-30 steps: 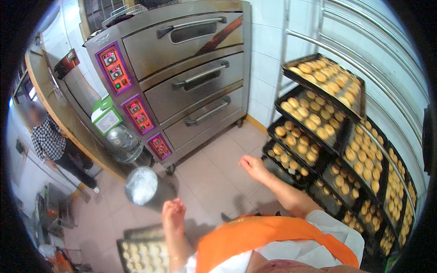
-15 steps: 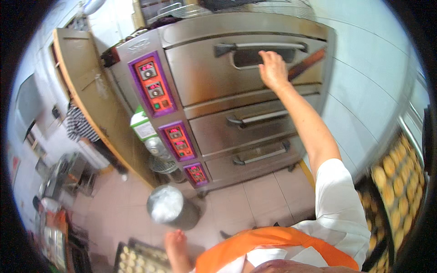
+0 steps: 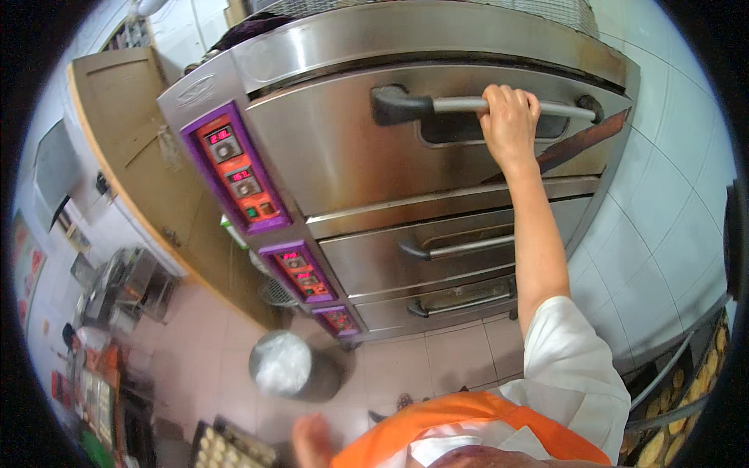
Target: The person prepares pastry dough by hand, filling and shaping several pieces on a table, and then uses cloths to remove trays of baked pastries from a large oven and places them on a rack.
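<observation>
From my remote feed: right hand (image 3: 511, 132) up front, fingers (image 3: 499, 97) curled closed over the bar handle (image 3: 456, 104) of the top oven door (image 3: 335, 148), palm side down, arm stretched out. Handle runs across the upper part of that door, on the steel oven (image 3: 300, 47) straight ahead; the hand sits right of its middle, covering part of the dark window (image 3: 452, 131) just below. Brown streak (image 3: 585, 140) on the door, right of the wrist.

Left hand (image 3: 310, 437) low, beside the orange apron (image 3: 468, 413), blurred; I can't tell how far its fingers are open or if they hold anything. Nearest to it: a tray (image 3: 197, 444) of pale round pieces, lower left, and a dark bin (image 3: 321, 374) with a whitish plastic liner (image 3: 282, 365), on the tiled floor (image 3: 390, 363).

Two lower doors (image 3: 413, 257) below, each with own handle. Purple-framed control panels (image 3: 236, 168) down the oven's left side, displays lit red. Lower right edge: trays of browned pieces (image 3: 663, 441).
</observation>
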Motion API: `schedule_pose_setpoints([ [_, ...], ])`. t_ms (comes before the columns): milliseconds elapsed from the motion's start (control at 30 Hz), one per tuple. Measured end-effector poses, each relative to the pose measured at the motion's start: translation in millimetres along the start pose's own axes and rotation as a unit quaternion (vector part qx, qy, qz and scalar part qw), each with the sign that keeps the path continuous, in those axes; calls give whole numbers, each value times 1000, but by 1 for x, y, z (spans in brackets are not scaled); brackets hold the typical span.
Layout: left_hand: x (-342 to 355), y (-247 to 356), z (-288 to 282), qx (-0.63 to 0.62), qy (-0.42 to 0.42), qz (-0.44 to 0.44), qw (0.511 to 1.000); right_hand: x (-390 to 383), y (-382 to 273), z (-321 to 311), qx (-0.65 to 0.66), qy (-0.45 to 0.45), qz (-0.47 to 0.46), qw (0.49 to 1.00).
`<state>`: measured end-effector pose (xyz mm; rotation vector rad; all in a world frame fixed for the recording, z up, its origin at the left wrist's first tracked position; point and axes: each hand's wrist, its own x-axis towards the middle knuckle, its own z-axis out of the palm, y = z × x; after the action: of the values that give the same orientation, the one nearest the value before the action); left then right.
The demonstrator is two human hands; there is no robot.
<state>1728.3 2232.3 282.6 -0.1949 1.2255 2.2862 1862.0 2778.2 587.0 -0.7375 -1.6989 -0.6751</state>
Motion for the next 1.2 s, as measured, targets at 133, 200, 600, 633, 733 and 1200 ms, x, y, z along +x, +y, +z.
schedule_pose_setpoints([
  [133,84,-23,-5,35,26,14,999,-45,-19,-40,30,-34,2,999],
  [200,160,-39,-52,-26,-66,-31,997,-70,-21,-55,16,-30,10,999],
  [600,177,-12,68,82,-52,-54,994,-150,-37,-69,20,-1,55,998],
  [633,179,-13,63,75,-54,-54,994,-150,-37,-68,20,3,56,998],
  [733,215,-24,13,309,-143,69,938,-149,-40,-69,31,20,57,998],
  [1200,146,14,78,83,-51,19,995,-153,-35,-71,45,-5,66,997],
])
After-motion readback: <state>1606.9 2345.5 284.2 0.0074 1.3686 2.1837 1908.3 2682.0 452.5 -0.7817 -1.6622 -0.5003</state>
